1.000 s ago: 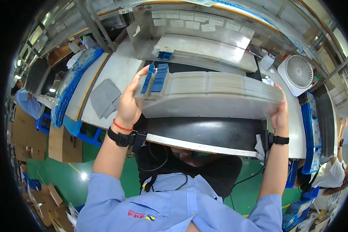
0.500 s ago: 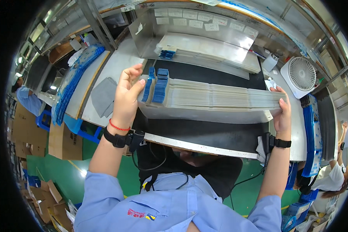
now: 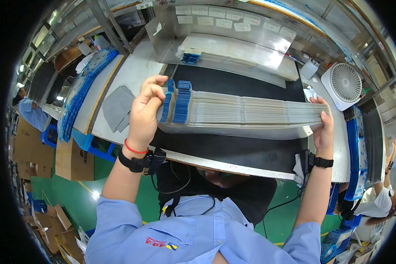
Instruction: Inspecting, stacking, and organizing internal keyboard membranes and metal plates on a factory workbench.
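Observation:
A thick stack of long, thin, pale translucent sheets (image 3: 246, 110) with blue tabs at its left end stands across the black work surface (image 3: 224, 152). My left hand (image 3: 146, 108) is closed at the left end, its thumb and curled fingers pinching beside the blue tabs (image 3: 181, 105). At the other end my right hand (image 3: 324, 127) grips the stack's edge, thumb toward me and the fingers partly hidden behind the sheets. Both wrists wear black straps with small boxes.
Behind lies another pile of pale sheets (image 3: 237, 55) against a metal backstop (image 3: 224, 33) with paper labels. A white fan (image 3: 344, 86) and a bottle (image 3: 310, 69) stand to the right. Grey cloths (image 3: 118, 108) lie left, near blue-edged bundles (image 3: 86, 92). Other people are at both sides.
My left fingers have curled in more tightly at the blue tabs. My right hand has shifted slightly right, and the stack's right end has moved a little with it.

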### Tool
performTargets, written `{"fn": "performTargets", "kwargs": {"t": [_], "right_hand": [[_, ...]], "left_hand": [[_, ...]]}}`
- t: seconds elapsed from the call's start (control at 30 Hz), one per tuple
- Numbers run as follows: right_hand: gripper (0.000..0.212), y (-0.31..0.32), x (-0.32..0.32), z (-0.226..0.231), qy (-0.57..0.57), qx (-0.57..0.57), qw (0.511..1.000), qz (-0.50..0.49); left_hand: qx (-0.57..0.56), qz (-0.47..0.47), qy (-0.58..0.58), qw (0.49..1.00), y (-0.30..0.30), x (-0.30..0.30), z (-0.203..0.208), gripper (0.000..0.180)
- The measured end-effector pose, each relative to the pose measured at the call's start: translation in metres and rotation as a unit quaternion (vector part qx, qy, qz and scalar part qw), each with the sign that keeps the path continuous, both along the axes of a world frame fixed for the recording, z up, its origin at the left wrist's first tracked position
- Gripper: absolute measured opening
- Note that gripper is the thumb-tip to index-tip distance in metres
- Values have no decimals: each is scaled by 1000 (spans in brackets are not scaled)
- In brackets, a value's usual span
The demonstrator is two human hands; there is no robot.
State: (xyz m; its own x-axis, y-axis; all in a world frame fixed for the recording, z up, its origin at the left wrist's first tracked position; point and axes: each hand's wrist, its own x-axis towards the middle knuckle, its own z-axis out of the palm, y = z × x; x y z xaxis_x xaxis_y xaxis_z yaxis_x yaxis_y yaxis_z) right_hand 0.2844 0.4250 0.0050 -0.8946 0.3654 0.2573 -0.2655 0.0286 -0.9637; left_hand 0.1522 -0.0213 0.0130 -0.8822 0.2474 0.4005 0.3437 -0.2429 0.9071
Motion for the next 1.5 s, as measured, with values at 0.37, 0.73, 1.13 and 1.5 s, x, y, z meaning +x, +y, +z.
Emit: {"fn": "performTargets", "kwargs": {"t": [0.37,0.73,1.13,1.5], "right_hand": [[59,1,-2,-1,-3,1,1000,-3],[65,4,-2,-4,27,-15,999,34],[79,4,7,-4,15,5,1000,13],[80,3,7,-3,18,15,1000,20]], "left_hand": [[-29,4,-3,1000,5,4,5,34],[24,-86,-20,996,7,22,-15,59],[76,-97,-170,978,15,-7,2,40],[121,-98,-275,949,14,-20,12,28]]}}
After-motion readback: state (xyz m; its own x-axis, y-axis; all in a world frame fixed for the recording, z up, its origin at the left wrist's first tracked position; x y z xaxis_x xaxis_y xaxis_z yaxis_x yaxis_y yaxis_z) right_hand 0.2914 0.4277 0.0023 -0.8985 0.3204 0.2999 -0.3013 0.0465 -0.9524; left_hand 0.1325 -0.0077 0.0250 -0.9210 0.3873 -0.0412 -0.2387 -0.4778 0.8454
